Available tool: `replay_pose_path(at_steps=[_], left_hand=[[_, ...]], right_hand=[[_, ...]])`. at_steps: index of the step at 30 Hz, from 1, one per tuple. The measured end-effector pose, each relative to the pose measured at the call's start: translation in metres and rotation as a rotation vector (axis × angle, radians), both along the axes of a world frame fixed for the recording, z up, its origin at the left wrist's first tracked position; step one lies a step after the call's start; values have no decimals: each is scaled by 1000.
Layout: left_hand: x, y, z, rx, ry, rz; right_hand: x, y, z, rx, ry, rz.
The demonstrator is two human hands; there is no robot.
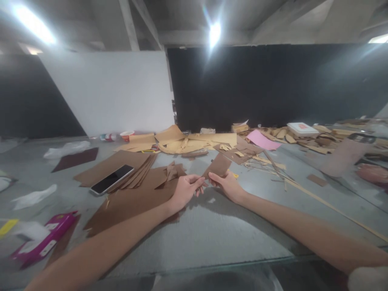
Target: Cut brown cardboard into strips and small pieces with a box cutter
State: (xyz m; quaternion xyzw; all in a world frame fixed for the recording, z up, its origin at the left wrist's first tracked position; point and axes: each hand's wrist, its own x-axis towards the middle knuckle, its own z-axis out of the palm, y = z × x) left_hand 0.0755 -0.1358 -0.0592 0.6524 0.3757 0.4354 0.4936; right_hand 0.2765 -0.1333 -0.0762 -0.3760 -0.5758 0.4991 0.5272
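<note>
My right hand (228,186) pinches a small rectangular piece of brown sheet material (220,163) between thumb and fingers, tilted above the table. My left hand (188,189) is closed, thumb against fingertips, at the lower left corner of the same piece; the exact grip there is partly hidden. Beside my left forearm lie large brown sheets (130,210), with torn or cut brown scraps (172,171) on them. A yellow object (235,175), mostly hidden, shows behind my right hand.
A phone (112,180) rests on stacked brown sheets (106,161). A magenta object (48,238) lies at the left. Tan sheets (212,140), a pink sheet (263,139), scraps and a white box (302,129) line the back. A long thin strip (330,204) crosses the right side.
</note>
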Motion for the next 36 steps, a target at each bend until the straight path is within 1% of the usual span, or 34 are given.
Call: replay_pose_path(at_steps=[4,9,13,16,19,22,24,30,36], left_hand=[[0,1,0,-10,-2,2],[0,1,-1,-13,-14,-11],[1,1,-3,-26,-61,-33],[3,2,-5,-66,-105,-43],[3,4,-7,-132,-172,-21],[3,7,-9,-195,-234,-2],[2,9,-11,-210,-241,-5],[1,7,-9,-184,-161,-37],[2,1,-3,-17,24,35]], right_hand=[[0,1,-1,-22,52,22],[1,2,-4,-32,53,4],[1,2,-4,-37,85,-4],[1,3,-4,-36,93,-4],[-1,4,-4,-47,113,-8],[-2,3,-2,-67,118,-33],[-3,2,1,-73,116,-43],[-2,1,4,-65,122,-64],[-2,0,5,-68,150,-53]])
